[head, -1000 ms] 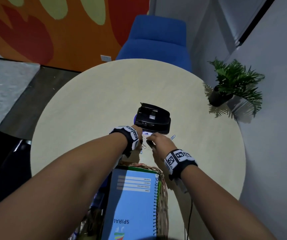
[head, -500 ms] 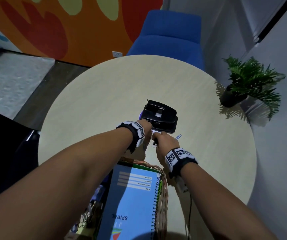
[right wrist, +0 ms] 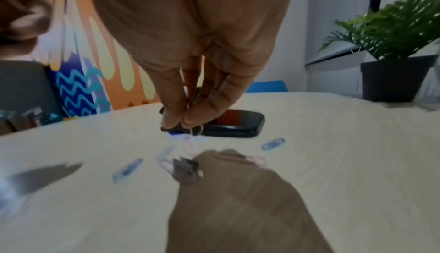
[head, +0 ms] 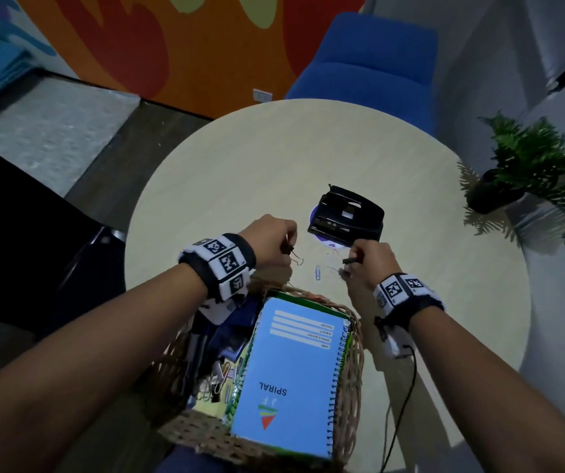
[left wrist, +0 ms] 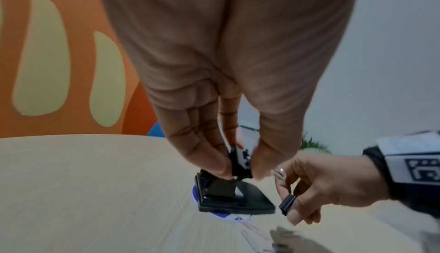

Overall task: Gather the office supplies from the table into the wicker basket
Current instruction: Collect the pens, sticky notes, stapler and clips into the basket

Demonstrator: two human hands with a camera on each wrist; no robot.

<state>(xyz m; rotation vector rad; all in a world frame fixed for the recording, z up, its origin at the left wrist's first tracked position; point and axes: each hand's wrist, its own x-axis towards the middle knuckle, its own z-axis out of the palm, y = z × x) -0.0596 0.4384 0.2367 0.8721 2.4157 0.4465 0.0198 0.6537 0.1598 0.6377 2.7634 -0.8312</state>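
Table [head: 240,158]: wicker basket [head: 356,363] at the near edge.
Basket contents: notebook [head: 294,377] on the right; binder clips [head: 218,378] left of it.
Hole punch [head: 345,218]: on the table, beyond the basket.
Paper clips [head: 318,273]: on the table, between punch and basket.
Hands: left hand [head: 269,244] and right hand [head: 371,264] above the paper clips, either side.
Plant [head: 530,172]: right of the table.
Chair [head: 369,63]: behind the table.

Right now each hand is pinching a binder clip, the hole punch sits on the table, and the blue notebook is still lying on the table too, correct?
Not quite. The notebook is already in the basket, as the head view shows. The rest holds: the left hand and right hand each pinch a binder clip, and the hole punch sits on the table.
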